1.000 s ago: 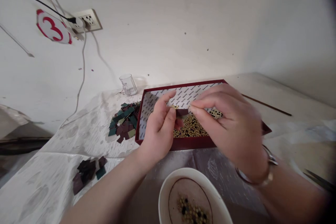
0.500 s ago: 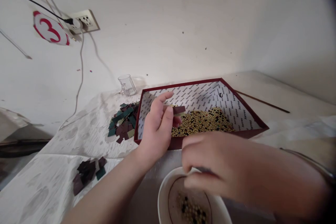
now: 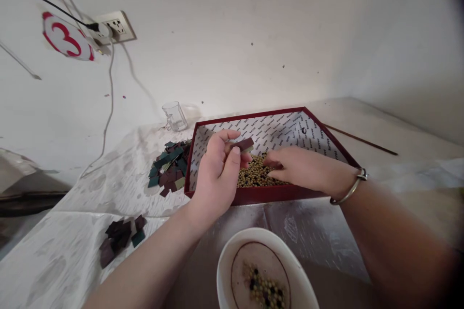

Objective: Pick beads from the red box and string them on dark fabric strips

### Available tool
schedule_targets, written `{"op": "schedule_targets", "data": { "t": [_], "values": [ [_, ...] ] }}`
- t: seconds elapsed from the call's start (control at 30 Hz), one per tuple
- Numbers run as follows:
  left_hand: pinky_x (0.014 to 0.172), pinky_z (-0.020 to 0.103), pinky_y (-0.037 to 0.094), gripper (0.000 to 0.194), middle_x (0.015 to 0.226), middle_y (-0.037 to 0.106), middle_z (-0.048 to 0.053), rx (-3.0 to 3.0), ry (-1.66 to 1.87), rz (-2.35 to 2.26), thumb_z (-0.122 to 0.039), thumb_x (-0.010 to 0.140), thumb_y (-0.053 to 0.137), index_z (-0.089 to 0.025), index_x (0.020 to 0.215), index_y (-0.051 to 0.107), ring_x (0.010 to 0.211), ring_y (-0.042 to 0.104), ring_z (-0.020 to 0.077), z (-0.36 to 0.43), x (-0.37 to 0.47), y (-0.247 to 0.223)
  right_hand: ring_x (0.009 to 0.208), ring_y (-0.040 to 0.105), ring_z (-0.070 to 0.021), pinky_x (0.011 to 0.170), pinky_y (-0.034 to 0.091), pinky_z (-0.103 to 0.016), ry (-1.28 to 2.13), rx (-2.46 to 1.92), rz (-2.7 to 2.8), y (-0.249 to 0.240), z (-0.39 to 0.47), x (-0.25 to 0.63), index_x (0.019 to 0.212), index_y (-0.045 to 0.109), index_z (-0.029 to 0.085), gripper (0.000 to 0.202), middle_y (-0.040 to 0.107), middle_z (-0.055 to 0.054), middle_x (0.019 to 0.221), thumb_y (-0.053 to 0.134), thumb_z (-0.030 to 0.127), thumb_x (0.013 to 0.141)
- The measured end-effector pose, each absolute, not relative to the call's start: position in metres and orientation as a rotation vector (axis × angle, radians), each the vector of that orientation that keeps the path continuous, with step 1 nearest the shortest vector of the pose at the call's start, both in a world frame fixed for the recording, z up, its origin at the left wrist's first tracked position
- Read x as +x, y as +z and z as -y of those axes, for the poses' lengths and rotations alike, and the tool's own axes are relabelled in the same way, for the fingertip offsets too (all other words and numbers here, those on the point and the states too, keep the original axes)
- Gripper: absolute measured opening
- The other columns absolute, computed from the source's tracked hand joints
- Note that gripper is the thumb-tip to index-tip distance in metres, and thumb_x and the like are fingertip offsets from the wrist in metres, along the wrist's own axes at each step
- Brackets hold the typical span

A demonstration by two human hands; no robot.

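The left hand (image 3: 216,174) pinches a small dark card (image 3: 242,145) between thumb and fingers, its grip clamped on the near end, held just above the near left part of the red tray (image 3: 270,194). The card lies nearly flat, its long axis running left to right and rising a little toward the right, the free end pointing over the beans (image 3: 255,176). The right hand (image 3: 295,166) reaches into the tray with fingertips pressed together on the bean heap; whether it pinches a bean I cannot tell. By my reading the sorting is at an early stage: the white bowl (image 3: 226,263) at the near edge of the surface holds only a thin scatter of yellow and dark beans, while the tray still carries a broad heap of them. A pile of green and maroon squares (image 3: 170,166) lies just left of the tray, a smaller dark pile (image 3: 121,239) nearer, and a glass mug (image 3: 174,116) stands by the wall.
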State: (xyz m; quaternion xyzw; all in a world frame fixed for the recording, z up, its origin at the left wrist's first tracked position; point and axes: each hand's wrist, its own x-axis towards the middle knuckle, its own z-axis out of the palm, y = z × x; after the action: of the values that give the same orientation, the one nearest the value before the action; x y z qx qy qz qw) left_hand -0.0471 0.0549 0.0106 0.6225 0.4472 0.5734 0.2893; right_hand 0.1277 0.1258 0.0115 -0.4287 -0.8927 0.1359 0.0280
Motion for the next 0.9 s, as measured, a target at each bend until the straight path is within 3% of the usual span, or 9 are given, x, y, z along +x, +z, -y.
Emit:
{"op": "schedule_targets", "data": {
  "t": [0.2, 0.37, 0.53, 0.7, 0.9],
  "values": [
    [0.066, 0.025, 0.048, 0.022, 0.082, 0.059, 0.001, 1.640, 1.468, -1.213, -0.025, 0.091, 0.039, -0.022, 0.112, 0.042, 0.072, 0.058, 0.0108, -0.053, -0.047, 0.011, 0.079, 0.061, -0.0203, 0.068, 0.041, -0.028, 0.538, -1.363, 2.775, 0.012, -0.127, 0.126, 0.090, 0.063, 0.018, 0.020, 0.067, -0.009, 0.090, 0.052, 0.030, 0.078],
    [0.071, 0.028, 0.047, 0.023, 0.079, 0.058, 0.000, 1.645, 1.419, -1.246, -0.025, 0.091, 0.037, -0.022, 0.113, 0.041, 0.072, 0.058, 0.0109, -0.050, -0.047, 0.012, 0.075, 0.063, -0.0212, 0.066, 0.040, -0.030, 0.492, -1.380, 2.749, 0.006, -0.126, 0.126, 0.077, 0.063, 0.017, 0.021, 0.067, -0.009, 0.081, 0.047, 0.031, 0.080],
    [0.071, 0.028, 0.046, 0.024, 0.078, 0.059, 0.000, 1.658, 1.370, -1.279, -0.025, 0.092, 0.035, -0.021, 0.115, 0.039, 0.071, 0.058, 0.0114, -0.046, -0.046, 0.013, 0.072, 0.064, -0.0227, 0.059, 0.038, -0.030, 0.518, -1.485, 2.804, 0.004, -0.123, 0.123, 0.079, 0.066, 0.018, 0.018, 0.068, -0.009, 0.080, 0.052, 0.028, 0.074],
    [0.071, 0.028, 0.046, 0.023, 0.077, 0.056, -0.001, 1.633, 1.381, -1.261, -0.027, 0.092, 0.035, -0.023, 0.113, 0.040, 0.072, 0.057, 0.0113, -0.042, -0.044, 0.012, 0.070, 0.064, -0.0247, 0.056, 0.037, -0.029, 0.501, -1.595, 2.864, 0.007, -0.122, 0.113, 0.084, 0.070, 0.013, 0.022, 0.069, -0.013, 0.079, 0.058, 0.019, 0.066],
    [0.071, 0.029, 0.046, 0.024, 0.077, 0.058, 0.000, 1.626, 1.390, -1.287, -0.028, 0.092, 0.035, -0.021, 0.114, 0.041, 0.070, 0.057, 0.0117, -0.041, -0.044, 0.011, 0.071, 0.065, -0.0239, 0.054, 0.035, -0.028, 0.479, -1.578, 2.916, 0.010, -0.120, 0.106, 0.075, 0.072, 0.013, 0.027, 0.070, -0.015, 0.074, 0.049, 0.004, 0.065]
  ]
}}
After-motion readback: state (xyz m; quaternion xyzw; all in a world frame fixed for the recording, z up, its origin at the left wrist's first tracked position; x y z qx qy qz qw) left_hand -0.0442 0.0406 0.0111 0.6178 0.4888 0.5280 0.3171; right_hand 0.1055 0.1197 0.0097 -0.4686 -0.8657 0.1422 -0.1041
